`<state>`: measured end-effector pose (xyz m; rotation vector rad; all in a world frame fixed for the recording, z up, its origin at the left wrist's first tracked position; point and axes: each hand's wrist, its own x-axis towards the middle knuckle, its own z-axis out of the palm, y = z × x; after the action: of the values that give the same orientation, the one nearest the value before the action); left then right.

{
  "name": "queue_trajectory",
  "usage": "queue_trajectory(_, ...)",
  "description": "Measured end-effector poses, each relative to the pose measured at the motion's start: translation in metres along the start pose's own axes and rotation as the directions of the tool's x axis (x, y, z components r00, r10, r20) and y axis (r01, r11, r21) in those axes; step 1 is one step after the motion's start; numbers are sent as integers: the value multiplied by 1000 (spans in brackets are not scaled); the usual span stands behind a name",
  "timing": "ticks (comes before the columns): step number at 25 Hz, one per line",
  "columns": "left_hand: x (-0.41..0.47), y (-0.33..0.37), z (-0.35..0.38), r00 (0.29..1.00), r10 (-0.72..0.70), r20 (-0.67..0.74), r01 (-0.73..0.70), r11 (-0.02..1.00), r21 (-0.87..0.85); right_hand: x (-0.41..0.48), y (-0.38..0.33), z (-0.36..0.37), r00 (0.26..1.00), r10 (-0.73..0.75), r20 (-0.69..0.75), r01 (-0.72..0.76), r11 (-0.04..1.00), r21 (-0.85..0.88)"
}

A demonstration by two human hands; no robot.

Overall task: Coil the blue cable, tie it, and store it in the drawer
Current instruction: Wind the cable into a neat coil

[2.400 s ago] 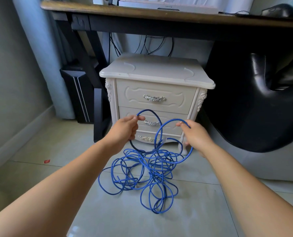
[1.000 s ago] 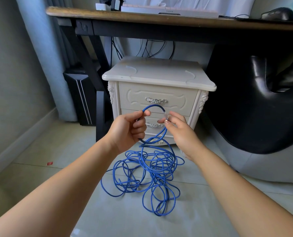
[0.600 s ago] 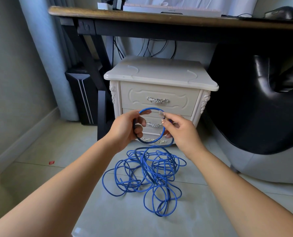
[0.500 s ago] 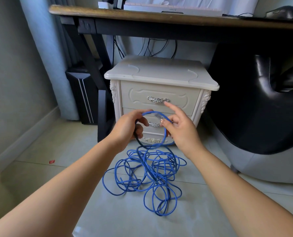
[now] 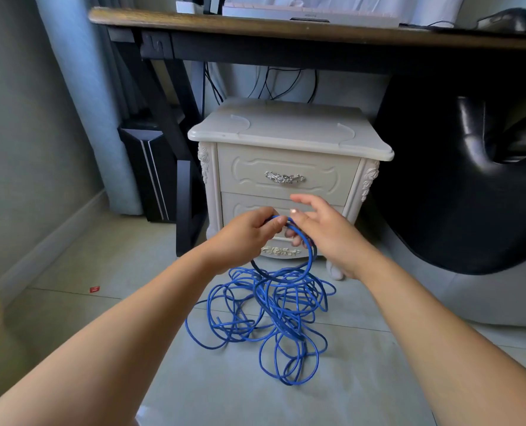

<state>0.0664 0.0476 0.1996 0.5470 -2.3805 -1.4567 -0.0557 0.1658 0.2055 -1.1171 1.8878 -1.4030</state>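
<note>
- The blue cable lies mostly in a loose, tangled heap on the tiled floor, just in front of a white nightstand.
- One end of the cable is lifted off the heap and bent into a single round loop, which hangs in the air in front of the nightstand's lower drawers.
- The left hand grips the top of the loop, its fingers curled around the strand and the thumb on top.
- The right hand is just beside the left, at the top right of the loop. Its index finger points straight forward and its thumb tip is by the left hand's fingertips. Its lower fingers lie behind the loop's right side, and I cannot tell whether they pinch the cable.
- The nightstand's top drawer is closed and has a silver handle; the hands hide part of the drawers below it.
- The nightstand stands under a wooden bench that carries a keyboard and a dark mouse.
- A black computer tower stands to the left of the nightstand, and a black padded seat is on the right.
- A small red scrap lies on the floor, well apart from the heap on the left.
</note>
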Motion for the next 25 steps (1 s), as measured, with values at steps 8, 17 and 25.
queue_trajectory(8, 2, 0, 4, 993, -112, -47, 62, 802, -595, -7, 2, -29, 969, 117, 216, -171, 953, 251)
queue_trajectory(17, -5, 17, 2, 967, -131, 216, 233, 796, -558, 0, -2, -13, 999, -42, 30, 45, 992, -119)
queue_trajectory(25, 3, 13, 12, 985, -56, -161, -32, 865, -500, -5, -5, -22, 979, 102, 176, -168, 892, 420)
